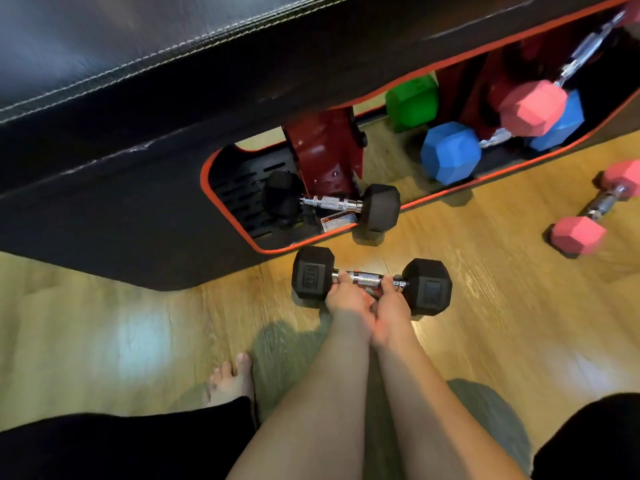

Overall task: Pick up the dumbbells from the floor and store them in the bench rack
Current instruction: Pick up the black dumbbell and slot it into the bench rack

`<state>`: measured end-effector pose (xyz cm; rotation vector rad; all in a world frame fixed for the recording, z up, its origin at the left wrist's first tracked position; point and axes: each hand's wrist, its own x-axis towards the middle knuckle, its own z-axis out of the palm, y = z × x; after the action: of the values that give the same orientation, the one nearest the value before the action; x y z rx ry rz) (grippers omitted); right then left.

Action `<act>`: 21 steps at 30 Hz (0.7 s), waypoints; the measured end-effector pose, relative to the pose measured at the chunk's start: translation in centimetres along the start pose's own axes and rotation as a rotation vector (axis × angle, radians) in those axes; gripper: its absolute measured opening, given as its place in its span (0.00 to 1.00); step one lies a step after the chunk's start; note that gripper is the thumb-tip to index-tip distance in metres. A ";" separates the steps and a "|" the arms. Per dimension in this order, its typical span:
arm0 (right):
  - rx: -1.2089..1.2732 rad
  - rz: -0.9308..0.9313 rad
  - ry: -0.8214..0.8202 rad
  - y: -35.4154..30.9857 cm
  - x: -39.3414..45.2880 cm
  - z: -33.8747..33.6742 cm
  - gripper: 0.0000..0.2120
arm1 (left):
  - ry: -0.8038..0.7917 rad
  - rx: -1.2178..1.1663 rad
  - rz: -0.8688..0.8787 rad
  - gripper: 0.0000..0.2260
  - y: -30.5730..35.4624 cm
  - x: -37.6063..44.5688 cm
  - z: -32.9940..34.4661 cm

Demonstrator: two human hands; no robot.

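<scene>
Hands: your left hand (346,296) and right hand (393,306) are both wrapped round the handle of the black dumbbell (371,278), on the floor (485,306) beside the bench rack (239,202).
Stored: one black, blue, green and pink already racked.
Left: this one, plus the pink dumbbell (597,216) lying near the rack's right end.

Glossy wood floor (485,306) (knurled metal handle (367,277))

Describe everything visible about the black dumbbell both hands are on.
The black dumbbell has two matte, rubber-looking hexagonal heads joined by a shiny knurled metal handle. It lies roughly level on or just above the wooden floor, beside the bench rack. The left hand and right hand both grip its handle.
</scene>
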<state>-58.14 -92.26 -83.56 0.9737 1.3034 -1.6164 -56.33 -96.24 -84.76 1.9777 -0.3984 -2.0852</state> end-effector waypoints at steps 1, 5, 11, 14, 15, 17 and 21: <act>-0.016 -0.005 -0.008 -0.1 -0.4 0.1 0.14 | 0.018 0.011 0.005 0.19 0.2 -0.2 0.0; -0.051 -0.009 -0.058 -0.2 -0.5 0.2 0.15 | 0.004 -0.014 0.001 0.19 0.4 0.5 -0.2; -0.132 -0.065 -0.085 -1.2 -0.7 0.9 0.13 | -0.064 -0.057 0.029 0.19 1.1 0.3 0.3; -0.140 -0.094 -0.098 -2.0 -1.2 1.6 0.11 | -0.069 -0.085 0.048 0.18 1.8 0.1 0.7; -0.143 -0.107 -0.111 -2.3 -1.4 1.8 0.11 | -0.073 -0.102 0.056 0.18 2.0 0.2 0.9; -0.151 -0.141 -0.140 -3.0 -1.8 2.4 0.10 | -0.096 -0.127 0.081 0.19 2.6 -0.1 1.5; -0.139 -0.207 -0.219 -4.3 -2.5 3.6 0.11 | -0.150 -0.210 0.159 0.21 4.0 -0.9 2.8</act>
<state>-61.50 -94.91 -79.17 0.5746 1.3774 -1.7075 -59.10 -99.55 -82.38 1.6254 -0.3369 -2.0865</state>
